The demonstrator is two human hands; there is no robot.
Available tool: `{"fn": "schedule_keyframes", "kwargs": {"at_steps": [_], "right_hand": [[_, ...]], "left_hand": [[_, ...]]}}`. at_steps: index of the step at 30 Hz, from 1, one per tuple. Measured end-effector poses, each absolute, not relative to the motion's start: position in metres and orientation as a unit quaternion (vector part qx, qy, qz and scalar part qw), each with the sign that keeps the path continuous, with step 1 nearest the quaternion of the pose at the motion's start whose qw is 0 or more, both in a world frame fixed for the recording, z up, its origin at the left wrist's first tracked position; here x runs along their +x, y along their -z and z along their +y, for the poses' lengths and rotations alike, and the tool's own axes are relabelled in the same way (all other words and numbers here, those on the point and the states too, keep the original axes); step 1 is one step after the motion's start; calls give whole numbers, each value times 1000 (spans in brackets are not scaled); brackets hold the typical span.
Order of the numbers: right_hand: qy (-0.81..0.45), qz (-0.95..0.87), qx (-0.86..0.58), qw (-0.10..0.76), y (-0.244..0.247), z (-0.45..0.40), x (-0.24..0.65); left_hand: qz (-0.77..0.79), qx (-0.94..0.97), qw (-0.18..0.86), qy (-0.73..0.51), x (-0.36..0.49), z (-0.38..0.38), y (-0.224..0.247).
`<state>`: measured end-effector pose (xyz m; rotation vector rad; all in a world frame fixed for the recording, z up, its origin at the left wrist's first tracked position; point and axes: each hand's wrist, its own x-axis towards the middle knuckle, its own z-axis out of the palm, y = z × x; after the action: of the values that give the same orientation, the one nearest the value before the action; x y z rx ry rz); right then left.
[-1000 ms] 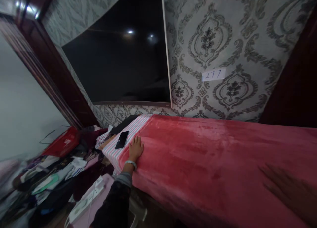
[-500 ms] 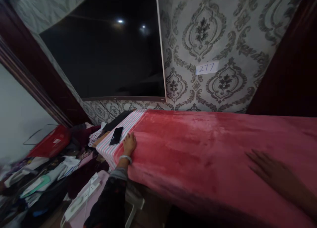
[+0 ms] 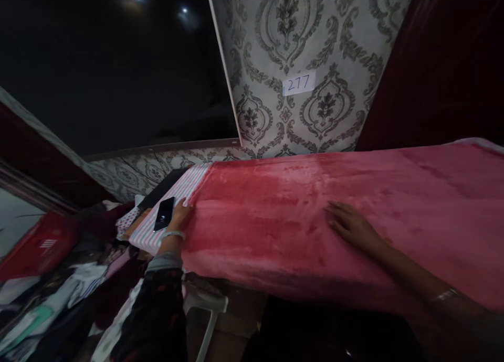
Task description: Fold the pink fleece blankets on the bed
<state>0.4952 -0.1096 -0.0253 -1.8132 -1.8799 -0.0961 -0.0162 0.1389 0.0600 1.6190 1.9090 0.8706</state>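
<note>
A red plush blanket (image 3: 252, 210) is spread over a long table, with a strip of striped cloth (image 3: 146, 239) showing at its left end. At the blanket's left edge is my left hand (image 3: 180, 216), its fingers bunched together on that edge; the thumb is hidden. Just left of these fingers, a black phone (image 3: 164, 213) lies on the striped cloth. My right hand (image 3: 350, 224) rests palm down on the middle of the blanket, fingers stretched out and holding nothing.
Behind the table, a large dark television (image 3: 118, 68) hangs on patterned wallpaper beside a paper label (image 3: 299, 83) reading 277. Piled clothes (image 3: 79, 286) and a red bag (image 3: 39, 244) are at the left. A white stool (image 3: 212, 312) stands under the front edge.
The view has turned right and come closer. My right hand has slid left across the blanket toward its middle. My left hand's fingers, earlier spread on the blanket, are now drawn together at its edge.
</note>
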Motion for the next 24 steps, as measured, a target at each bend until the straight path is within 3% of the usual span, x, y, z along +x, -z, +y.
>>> {"fn": "schedule_keyframes", "kwargs": {"at_steps": [13,24], "right_hand": [[45,-719,-651,239,49,-89,468],[60,-713,-662,224,41,-81,456]], "left_hand": [[608,554,444,-355,-35,136,-68],[573,587,455,-347,-48,139,-92]]}}
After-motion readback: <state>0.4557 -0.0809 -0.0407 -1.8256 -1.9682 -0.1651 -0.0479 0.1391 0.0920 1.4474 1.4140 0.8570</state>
